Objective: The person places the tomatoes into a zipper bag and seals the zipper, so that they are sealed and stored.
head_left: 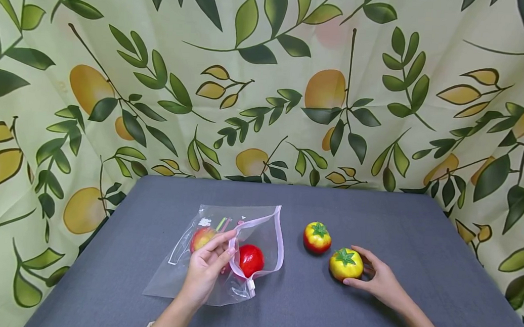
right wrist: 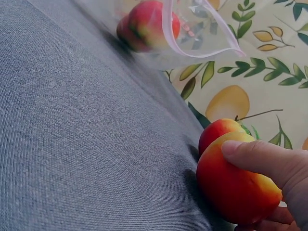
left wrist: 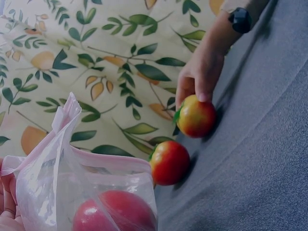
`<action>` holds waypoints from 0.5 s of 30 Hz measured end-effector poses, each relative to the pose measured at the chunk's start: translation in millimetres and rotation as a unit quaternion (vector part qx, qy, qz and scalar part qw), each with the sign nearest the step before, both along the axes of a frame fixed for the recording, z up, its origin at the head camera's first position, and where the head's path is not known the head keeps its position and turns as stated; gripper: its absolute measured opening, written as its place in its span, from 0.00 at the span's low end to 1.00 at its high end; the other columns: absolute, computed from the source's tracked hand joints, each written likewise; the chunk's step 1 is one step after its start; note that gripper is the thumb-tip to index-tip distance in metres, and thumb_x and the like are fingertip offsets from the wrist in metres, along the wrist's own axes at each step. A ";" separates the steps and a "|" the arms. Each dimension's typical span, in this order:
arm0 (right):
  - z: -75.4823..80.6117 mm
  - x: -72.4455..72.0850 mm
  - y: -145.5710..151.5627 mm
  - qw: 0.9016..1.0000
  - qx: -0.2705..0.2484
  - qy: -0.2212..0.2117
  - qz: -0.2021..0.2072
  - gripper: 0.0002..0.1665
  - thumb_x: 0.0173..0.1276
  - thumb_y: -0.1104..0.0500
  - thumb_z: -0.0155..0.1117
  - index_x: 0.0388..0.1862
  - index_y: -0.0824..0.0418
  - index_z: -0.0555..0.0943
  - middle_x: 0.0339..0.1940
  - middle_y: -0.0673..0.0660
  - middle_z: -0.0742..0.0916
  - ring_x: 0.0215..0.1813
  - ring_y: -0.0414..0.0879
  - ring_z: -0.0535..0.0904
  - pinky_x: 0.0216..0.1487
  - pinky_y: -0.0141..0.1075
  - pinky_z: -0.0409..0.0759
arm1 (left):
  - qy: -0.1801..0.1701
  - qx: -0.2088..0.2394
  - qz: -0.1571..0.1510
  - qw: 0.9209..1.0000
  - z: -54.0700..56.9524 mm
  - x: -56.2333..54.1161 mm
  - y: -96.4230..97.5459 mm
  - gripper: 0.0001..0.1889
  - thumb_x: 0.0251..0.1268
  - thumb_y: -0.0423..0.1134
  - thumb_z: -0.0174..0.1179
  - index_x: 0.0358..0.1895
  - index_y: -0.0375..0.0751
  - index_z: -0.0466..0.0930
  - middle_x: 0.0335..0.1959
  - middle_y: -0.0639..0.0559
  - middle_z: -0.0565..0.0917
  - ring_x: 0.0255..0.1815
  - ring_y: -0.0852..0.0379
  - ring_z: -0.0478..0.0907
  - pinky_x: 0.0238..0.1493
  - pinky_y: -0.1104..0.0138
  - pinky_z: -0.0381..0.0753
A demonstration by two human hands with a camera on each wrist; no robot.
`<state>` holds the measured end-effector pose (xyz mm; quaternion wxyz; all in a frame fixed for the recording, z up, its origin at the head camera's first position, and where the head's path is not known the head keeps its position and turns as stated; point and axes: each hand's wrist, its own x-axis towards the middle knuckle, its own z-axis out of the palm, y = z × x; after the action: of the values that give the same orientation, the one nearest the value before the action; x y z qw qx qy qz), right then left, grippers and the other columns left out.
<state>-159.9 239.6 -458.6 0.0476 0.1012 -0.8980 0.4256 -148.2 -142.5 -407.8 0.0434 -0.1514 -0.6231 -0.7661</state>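
Note:
A clear zip bag (head_left: 176,279) with a pale purple zip edge lies with its mouth spread towards the right. My left hand (head_left: 206,266) pinches the near-left part of that edge. Inside the bag are a red round fruit (head_left: 251,260) near the mouth and a red-yellow fruit (head_left: 202,239) deeper in. To the right, my right hand (head_left: 379,278) grips a yellow-red toy tomato (head_left: 345,265) with a green leafy top, thumb on its near side and fingers on its far side. In the right wrist view the thumb (right wrist: 255,156) presses its skin.
Another red-yellow toy tomato (head_left: 317,238) sits just behind and left of the gripped one. Everything rests on a grey cloth-covered table (head_left: 278,316). A leaf-and-fruit patterned curtain (head_left: 264,128) rises behind the table and along its sides.

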 end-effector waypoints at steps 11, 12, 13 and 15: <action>-2.6 -1.2 -0.7 0.999 -0.020 0.033 0.005 0.44 0.45 0.62 0.80 0.61 0.69 0.72 0.54 0.70 0.81 0.48 0.14 0.67 0.45 0.17 0.77 | 0.003 -0.008 0.006 1.000 2.3 1.4 1.4 0.18 0.65 0.24 0.53 0.57 0.34 0.76 0.45 0.61 0.80 0.39 0.69 0.76 0.32 0.81 0.75; -2.5 -1.1 -0.8 0.999 -0.020 0.035 0.005 0.44 0.44 0.62 0.80 0.61 0.69 0.72 0.54 0.69 0.81 0.48 0.15 0.68 0.45 0.17 0.77 | 0.002 -0.007 0.007 1.000 2.3 1.5 1.5 0.18 0.65 0.24 0.53 0.57 0.34 0.76 0.46 0.61 0.80 0.39 0.69 0.76 0.33 0.81 0.75; -2.4 -1.1 -0.8 0.999 -0.020 0.037 0.005 0.43 0.44 0.62 0.81 0.60 0.69 0.72 0.53 0.69 0.81 0.48 0.15 0.68 0.45 0.17 0.77 | 0.003 -0.007 0.007 1.000 2.5 1.6 1.6 0.18 0.65 0.24 0.54 0.57 0.35 0.76 0.46 0.61 0.80 0.39 0.69 0.76 0.33 0.82 0.75; -2.5 -0.9 -0.9 0.999 -0.019 0.040 0.003 0.43 0.44 0.62 0.81 0.60 0.69 0.72 0.53 0.69 0.82 0.48 0.15 0.68 0.45 0.16 0.76 | 0.006 -0.005 0.006 1.000 2.8 1.7 1.7 0.18 0.65 0.24 0.53 0.57 0.36 0.77 0.45 0.61 0.80 0.39 0.69 0.76 0.33 0.82 0.75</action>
<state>-160.8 238.7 -461.1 0.0839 0.1198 -0.8869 0.4383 -146.5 -140.8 -405.0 0.0508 -0.1520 -0.6276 -0.7618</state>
